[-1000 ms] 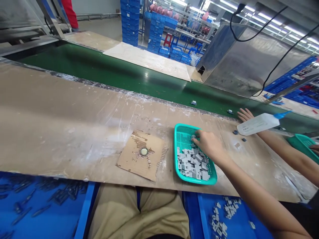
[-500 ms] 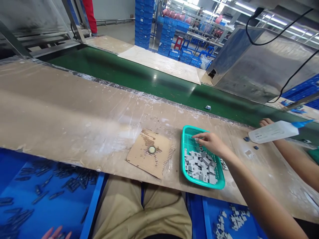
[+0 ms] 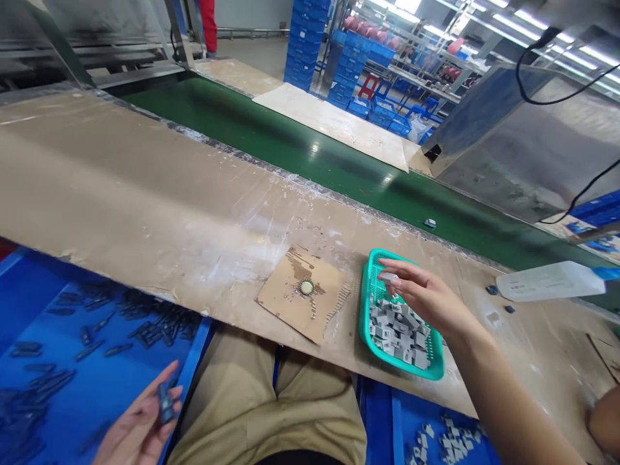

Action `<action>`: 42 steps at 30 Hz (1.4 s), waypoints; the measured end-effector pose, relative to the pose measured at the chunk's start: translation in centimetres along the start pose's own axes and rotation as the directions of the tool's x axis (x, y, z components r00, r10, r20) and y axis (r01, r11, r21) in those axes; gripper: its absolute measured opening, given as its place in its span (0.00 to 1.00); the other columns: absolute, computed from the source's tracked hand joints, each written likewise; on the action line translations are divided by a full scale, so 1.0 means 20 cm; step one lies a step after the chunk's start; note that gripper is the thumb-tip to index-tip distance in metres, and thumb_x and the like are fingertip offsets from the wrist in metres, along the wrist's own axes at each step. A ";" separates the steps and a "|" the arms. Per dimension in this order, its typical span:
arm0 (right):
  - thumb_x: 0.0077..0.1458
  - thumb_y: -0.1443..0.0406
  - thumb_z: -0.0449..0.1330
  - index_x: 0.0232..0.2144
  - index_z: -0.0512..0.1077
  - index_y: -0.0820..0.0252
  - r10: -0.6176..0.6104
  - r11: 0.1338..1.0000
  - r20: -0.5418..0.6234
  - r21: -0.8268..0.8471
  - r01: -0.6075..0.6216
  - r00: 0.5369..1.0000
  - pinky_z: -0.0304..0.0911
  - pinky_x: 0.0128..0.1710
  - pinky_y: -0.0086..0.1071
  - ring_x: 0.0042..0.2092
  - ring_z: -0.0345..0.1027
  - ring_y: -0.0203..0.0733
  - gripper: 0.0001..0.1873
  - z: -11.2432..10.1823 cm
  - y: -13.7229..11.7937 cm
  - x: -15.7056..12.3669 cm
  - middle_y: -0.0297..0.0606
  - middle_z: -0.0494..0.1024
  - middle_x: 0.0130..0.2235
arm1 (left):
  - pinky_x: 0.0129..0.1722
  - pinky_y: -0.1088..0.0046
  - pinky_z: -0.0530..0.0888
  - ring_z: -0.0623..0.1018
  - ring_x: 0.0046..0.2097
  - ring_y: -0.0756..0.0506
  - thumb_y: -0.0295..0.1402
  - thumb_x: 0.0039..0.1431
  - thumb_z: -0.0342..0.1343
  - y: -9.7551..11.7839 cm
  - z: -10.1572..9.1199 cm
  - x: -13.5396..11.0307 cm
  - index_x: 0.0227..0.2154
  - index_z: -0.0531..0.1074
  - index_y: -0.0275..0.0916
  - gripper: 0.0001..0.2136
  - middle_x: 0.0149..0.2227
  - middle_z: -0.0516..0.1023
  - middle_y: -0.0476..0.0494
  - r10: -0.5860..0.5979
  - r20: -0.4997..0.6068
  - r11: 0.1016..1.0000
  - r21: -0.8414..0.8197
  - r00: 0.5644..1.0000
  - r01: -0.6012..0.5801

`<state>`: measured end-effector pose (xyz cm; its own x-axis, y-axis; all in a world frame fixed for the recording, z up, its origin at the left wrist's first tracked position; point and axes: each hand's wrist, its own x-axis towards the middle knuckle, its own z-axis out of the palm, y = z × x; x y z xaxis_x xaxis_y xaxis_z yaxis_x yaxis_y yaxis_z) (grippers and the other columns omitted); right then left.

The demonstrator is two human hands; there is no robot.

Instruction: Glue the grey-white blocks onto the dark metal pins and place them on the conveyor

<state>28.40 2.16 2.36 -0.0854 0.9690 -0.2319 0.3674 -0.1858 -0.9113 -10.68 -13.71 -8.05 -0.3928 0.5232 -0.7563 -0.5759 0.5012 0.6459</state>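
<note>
My right hand (image 3: 426,298) hovers over the teal basket (image 3: 369,326) of small grey blocks and pinches one grey block (image 3: 389,278) between thumb and fingers. My left hand (image 3: 140,423) is low at the bottom left, over the blue bin (image 3: 62,361), with its fingers closed on a small dark blue part (image 3: 166,402). Several dark parts lie scattered in that bin.
A cardboard scrap (image 3: 303,298) with a round metal cap (image 3: 306,288) lies on the worn bench. Behind runs a green conveyor (image 3: 300,155) carrying a small part (image 3: 429,223). A white squeeze bottle (image 3: 547,281) sits at right. Another blue bin (image 3: 436,439) holds grey blocks.
My right hand has lifted a grey block up from the basket. My left hand has come into view holding a dark part. The other person's arm at right has left the view.
</note>
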 end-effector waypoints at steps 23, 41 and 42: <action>0.59 0.64 0.56 0.46 0.62 0.55 -0.361 0.481 0.539 -0.592 0.647 0.761 0.72 0.41 0.39 0.46 0.74 0.46 0.12 0.50 -0.10 0.18 0.43 0.79 0.45 | 0.33 0.80 0.74 0.76 0.31 0.52 0.30 0.38 0.71 -0.06 0.47 -0.15 0.27 0.77 0.33 0.12 0.28 0.79 0.44 -0.154 0.581 0.911 -0.230 0.799 0.343; 0.49 0.64 0.67 0.44 0.64 0.51 -0.452 0.777 0.342 -0.302 0.552 0.824 0.72 0.43 0.36 0.45 0.75 0.46 0.21 0.48 -0.16 -0.04 0.38 0.81 0.40 | 0.32 0.81 0.78 0.79 0.30 0.51 0.28 0.37 0.71 -0.03 0.60 -0.17 0.27 0.78 0.30 0.12 0.27 0.80 0.45 -0.168 0.734 0.852 -0.227 0.658 0.471; 0.49 0.64 0.67 0.44 0.65 0.51 -0.448 0.802 0.337 -0.259 0.539 0.828 0.72 0.42 0.35 0.44 0.75 0.46 0.21 0.48 -0.17 -0.08 0.37 0.81 0.39 | 0.32 0.81 0.78 0.79 0.29 0.51 0.28 0.37 0.71 -0.03 0.61 -0.17 0.28 0.78 0.30 0.13 0.27 0.80 0.45 -0.170 0.742 0.851 -0.220 0.648 0.476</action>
<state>18.37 -0.23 2.57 -0.5470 0.8309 0.1016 0.4886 0.4155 -0.7672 -0.19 -7.43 -4.55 0.3758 0.7653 -0.5226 -0.8352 0.5240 0.1667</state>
